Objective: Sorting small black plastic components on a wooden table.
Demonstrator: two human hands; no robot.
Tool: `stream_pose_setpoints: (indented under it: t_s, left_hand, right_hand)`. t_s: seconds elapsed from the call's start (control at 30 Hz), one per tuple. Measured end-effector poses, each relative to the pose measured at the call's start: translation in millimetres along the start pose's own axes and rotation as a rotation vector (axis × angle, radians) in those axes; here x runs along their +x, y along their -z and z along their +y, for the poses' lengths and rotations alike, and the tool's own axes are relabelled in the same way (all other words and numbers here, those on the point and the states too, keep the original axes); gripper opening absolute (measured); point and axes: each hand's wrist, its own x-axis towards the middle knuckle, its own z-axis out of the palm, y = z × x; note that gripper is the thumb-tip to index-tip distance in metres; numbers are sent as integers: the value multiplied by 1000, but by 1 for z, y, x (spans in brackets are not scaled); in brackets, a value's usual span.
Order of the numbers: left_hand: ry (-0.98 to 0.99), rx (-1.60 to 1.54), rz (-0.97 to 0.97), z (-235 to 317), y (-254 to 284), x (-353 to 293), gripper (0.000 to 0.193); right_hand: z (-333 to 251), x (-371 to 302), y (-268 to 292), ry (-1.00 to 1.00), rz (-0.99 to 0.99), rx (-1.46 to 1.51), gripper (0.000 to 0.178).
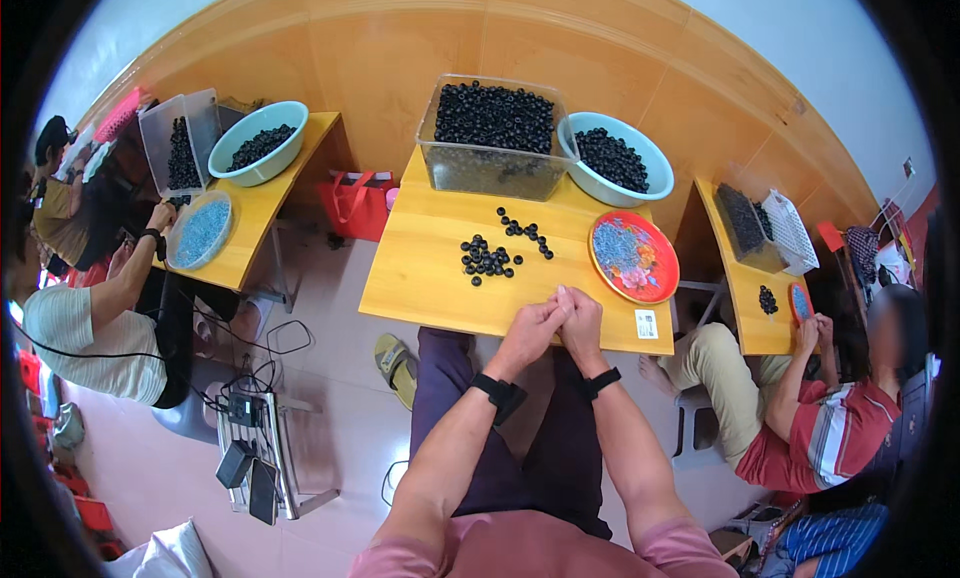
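Pink shirt (540, 548) nearest. Left hand (530, 335) and right hand (582, 323) press together at the table (425, 258)'s near edge; anything pinched: cannot tell. Black pieces (485, 259) lie loose farther left; a full far tub (490, 177) suggests much left, completion unconfirmed.

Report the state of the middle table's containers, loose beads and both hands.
Clear bin: open, holding many black beads
Pale blue basin: open, holding black beads
Red tray: holding small light-blue pieces
Loose black beads: scattered on the table
Left hand: fingers curled, contents unclear
Right hand: fingers curled, touching left hand
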Motion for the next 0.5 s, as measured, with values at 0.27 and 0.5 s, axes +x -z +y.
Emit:
stream_pose_setpoints:
  t_s: [0.27, 0.5]
  left_hand:
    - [77, 385, 63, 47, 25, -5, 30]
    - [-197, 1174, 251, 51, 128, -2, 105]
  right_hand:
    - [40, 22, 21, -344, -186, 328, 35]
    - [33, 124, 19, -285, -572, -390, 84]
